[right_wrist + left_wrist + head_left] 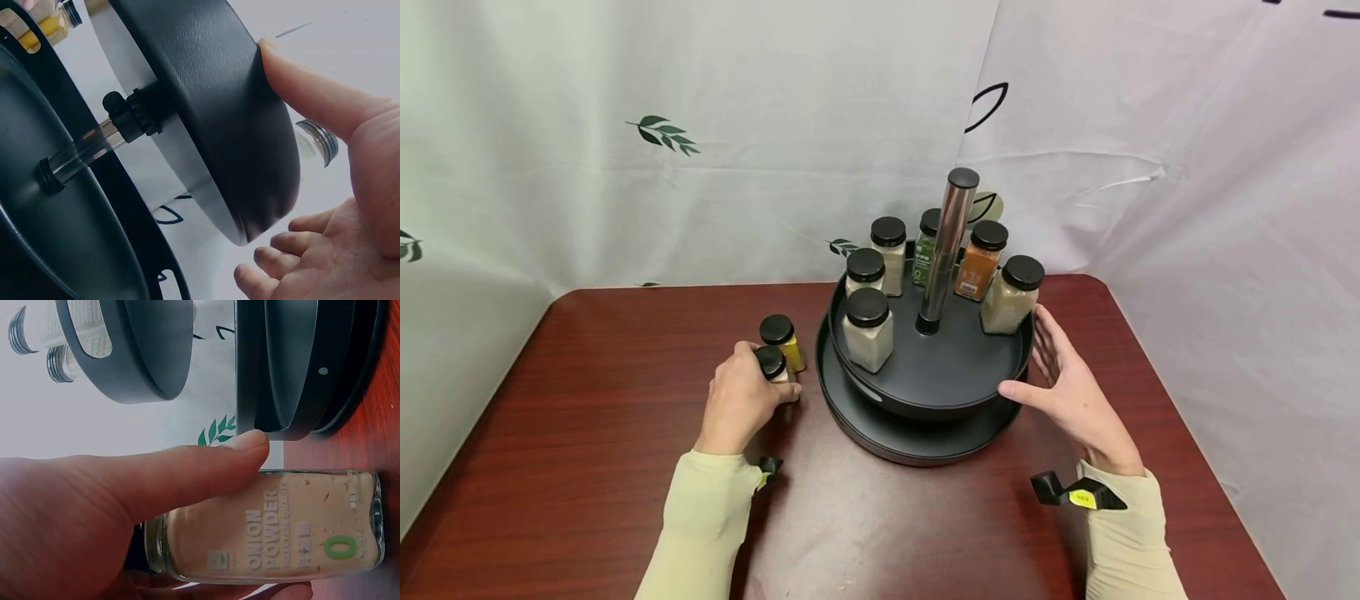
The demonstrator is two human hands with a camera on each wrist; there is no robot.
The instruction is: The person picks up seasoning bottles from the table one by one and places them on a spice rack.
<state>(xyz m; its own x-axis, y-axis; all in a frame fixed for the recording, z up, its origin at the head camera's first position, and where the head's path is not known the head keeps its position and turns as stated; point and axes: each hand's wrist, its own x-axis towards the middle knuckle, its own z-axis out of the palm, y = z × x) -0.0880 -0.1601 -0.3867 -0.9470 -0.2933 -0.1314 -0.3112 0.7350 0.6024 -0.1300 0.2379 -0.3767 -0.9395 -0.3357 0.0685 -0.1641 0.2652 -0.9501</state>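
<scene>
My left hand (737,404) grips a black-capped glass jar of onion powder (303,528) standing on the table left of a black two-tier rack. In the left wrist view the thumb lies along the jar's side, and the other fingers are mostly hidden behind it. Just behind stands a jar of yellow spice (793,355). On the rack's right side, my right hand (1078,408) touches the upper tray (940,371) at its rim with the thumb; the other fingers are extended beside it. Near that hand, a pale spice jar (1003,307) stands on the tray.
More capped jars stand around the upper tray, among them an orange one (976,271) and a green-labelled one (923,260). A shiny pole (947,250) rises from its middle. Below is the wider lower tray (917,450). White cloth (775,208) hangs behind the brown table (587,467).
</scene>
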